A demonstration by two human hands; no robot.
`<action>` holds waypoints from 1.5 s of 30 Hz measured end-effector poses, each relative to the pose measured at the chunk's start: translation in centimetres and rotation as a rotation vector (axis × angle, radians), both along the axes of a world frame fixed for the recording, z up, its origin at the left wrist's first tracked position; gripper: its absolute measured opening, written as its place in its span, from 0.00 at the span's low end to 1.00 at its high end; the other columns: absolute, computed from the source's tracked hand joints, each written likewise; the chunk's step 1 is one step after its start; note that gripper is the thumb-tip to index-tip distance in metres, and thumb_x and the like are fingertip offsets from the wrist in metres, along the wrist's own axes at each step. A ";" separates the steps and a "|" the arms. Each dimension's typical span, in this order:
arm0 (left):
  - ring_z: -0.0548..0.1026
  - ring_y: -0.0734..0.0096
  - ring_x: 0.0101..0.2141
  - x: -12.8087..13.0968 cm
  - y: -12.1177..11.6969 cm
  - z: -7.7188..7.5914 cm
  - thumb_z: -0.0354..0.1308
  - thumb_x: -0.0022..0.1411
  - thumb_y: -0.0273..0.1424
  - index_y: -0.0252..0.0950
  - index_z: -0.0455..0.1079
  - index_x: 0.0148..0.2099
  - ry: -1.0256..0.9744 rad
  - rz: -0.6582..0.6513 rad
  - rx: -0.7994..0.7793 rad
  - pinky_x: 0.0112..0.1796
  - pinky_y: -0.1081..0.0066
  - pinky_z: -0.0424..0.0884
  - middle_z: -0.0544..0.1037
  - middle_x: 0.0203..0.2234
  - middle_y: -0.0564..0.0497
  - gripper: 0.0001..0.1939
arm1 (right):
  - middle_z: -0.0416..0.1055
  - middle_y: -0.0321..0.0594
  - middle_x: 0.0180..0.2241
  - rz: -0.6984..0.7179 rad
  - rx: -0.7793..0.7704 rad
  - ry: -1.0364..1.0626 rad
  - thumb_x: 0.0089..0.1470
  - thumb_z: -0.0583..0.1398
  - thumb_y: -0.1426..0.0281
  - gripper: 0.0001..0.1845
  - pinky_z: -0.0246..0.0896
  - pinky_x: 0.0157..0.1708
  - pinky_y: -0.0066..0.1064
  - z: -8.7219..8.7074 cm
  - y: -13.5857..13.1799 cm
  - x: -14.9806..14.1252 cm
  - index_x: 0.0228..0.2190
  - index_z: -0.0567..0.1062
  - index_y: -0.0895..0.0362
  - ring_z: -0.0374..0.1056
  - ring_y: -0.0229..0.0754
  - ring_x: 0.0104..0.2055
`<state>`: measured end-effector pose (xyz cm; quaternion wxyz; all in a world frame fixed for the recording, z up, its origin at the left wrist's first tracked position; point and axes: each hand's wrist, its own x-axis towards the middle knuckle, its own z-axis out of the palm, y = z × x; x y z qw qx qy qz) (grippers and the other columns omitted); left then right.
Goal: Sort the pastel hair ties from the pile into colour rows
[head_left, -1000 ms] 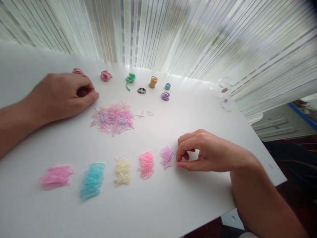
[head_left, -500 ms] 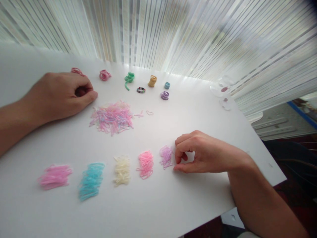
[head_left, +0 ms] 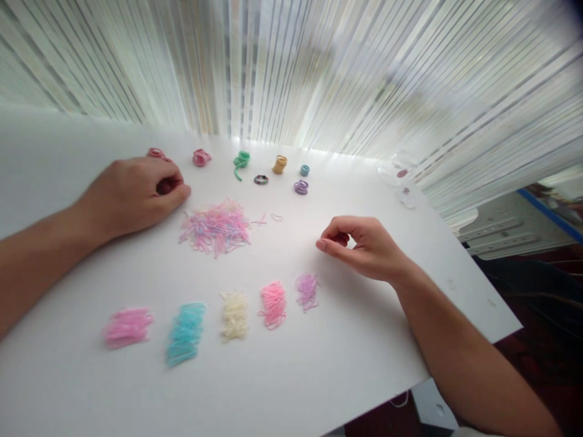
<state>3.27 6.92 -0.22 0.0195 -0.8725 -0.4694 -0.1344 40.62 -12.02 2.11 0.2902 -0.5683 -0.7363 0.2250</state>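
My left hand [head_left: 134, 194] rests on the table at the left, fingers curled and thumb against them; whether anything is inside is hidden. Just to its right lies a loose mixed heap of pastel loom bands [head_left: 216, 227]. My right hand [head_left: 364, 246] hovers right of the heap, thumb and forefinger brought together, with nothing visible between them. Below it lies a small pile of purple bands [head_left: 307, 291]. Leftward in the same row are sorted piles of pink bands [head_left: 273, 305], cream bands [head_left: 235, 317], turquoise bands [head_left: 186, 334] and orchid-pink bands [head_left: 128, 328].
Along the back of the white table [head_left: 291, 376] sit coiled pieces: pink [head_left: 201, 158], green [head_left: 242, 161], yellow [head_left: 280, 164], blue [head_left: 305, 170] and purple [head_left: 301, 187], plus a dark beaded ring [head_left: 261, 180]. Clear plastic pieces [head_left: 401, 173] lie back right, before a string curtain [head_left: 291, 73].
My right hand has moved up and away from the purple pile, and its thumb and forefinger have closed. The left hand keeps its pose while the view shifts slightly.
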 end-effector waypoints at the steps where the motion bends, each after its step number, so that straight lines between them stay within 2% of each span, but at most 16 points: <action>1: 0.75 0.57 0.35 0.1 -0.1 0.1 0.48 0.65 0.46 0.41 0.66 0.34 -0.008 -0.007 0.000 0.39 0.60 0.66 0.79 0.33 0.44 0.16 | 0.75 0.36 0.25 -0.039 0.005 0.027 0.63 0.68 0.61 0.13 0.58 0.30 0.32 -0.5 0.2 -0.1 0.30 0.81 0.56 0.63 0.37 0.28; 4: 0.75 0.56 0.35 0.3 -0.4 0.4 0.49 0.65 0.45 0.41 0.65 0.33 -0.032 -0.021 -0.021 0.39 0.59 0.67 0.79 0.32 0.44 0.15 | 0.77 0.38 0.28 -0.128 -0.012 0.094 0.62 0.68 0.58 0.14 0.58 0.30 0.32 -1.5 1.0 -0.6 0.34 0.84 0.57 0.63 0.38 0.29; 7: 0.75 0.58 0.33 0.3 -0.5 0.2 0.49 0.65 0.45 0.42 0.63 0.31 -0.060 -0.026 -0.028 0.39 0.60 0.67 0.78 0.30 0.45 0.15 | 0.79 0.39 0.29 -0.167 -0.050 0.118 0.61 0.69 0.55 0.17 0.59 0.30 0.33 -1.6 1.9 -1.2 0.37 0.85 0.57 0.65 0.39 0.30; 13: 0.76 0.59 0.33 0.1 -0.4 -0.2 0.51 0.66 0.44 0.42 0.63 0.31 -0.119 -0.044 -0.024 0.37 0.62 0.67 0.79 0.29 0.47 0.15 | 0.77 0.39 0.29 -0.127 -0.132 0.067 0.55 0.70 0.55 0.20 0.62 0.31 0.33 -0.4 5.1 -2.2 0.39 0.86 0.59 0.65 0.39 0.30; 18: 0.76 0.58 0.34 0.0 -0.4 -0.2 0.50 0.67 0.44 0.42 0.62 0.30 -0.128 -0.062 -0.031 0.37 0.62 0.67 0.78 0.30 0.47 0.15 | 0.73 0.37 0.27 -0.112 -0.066 0.104 0.53 0.69 0.57 0.18 0.58 0.30 0.32 -2.0 7.1 -3.1 0.39 0.85 0.59 0.63 0.39 0.29; 23: 0.75 0.58 0.33 0.1 -0.5 -0.2 0.50 0.66 0.45 0.42 0.61 0.30 -0.135 -0.048 -0.035 0.37 0.62 0.66 0.77 0.29 0.47 0.15 | 0.77 0.39 0.32 -0.060 0.052 0.089 0.56 0.67 0.62 0.14 0.62 0.33 0.32 -3.6 6.6 -3.0 0.40 0.84 0.58 0.67 0.40 0.32; 29: 0.74 0.59 0.32 0.2 -0.8 0.2 0.51 0.65 0.44 0.42 0.61 0.31 -0.117 -0.029 -0.047 0.37 0.62 0.65 0.76 0.29 0.48 0.14 | 0.79 0.41 0.35 0.008 0.084 0.001 0.57 0.68 0.65 0.10 0.63 0.36 0.33 -3.4 6.6 -2.6 0.39 0.84 0.57 0.70 0.41 0.35; 45: 0.74 0.57 0.36 0.0 -0.4 0.3 0.48 0.66 0.47 0.41 0.66 0.35 -0.020 -0.009 -0.023 0.41 0.61 0.65 0.77 0.32 0.45 0.16 | 0.76 0.38 0.32 0.085 0.105 0.016 0.64 0.67 0.71 0.04 0.61 0.39 0.35 -3.6 7.3 -2.7 0.36 0.83 0.57 0.66 0.41 0.34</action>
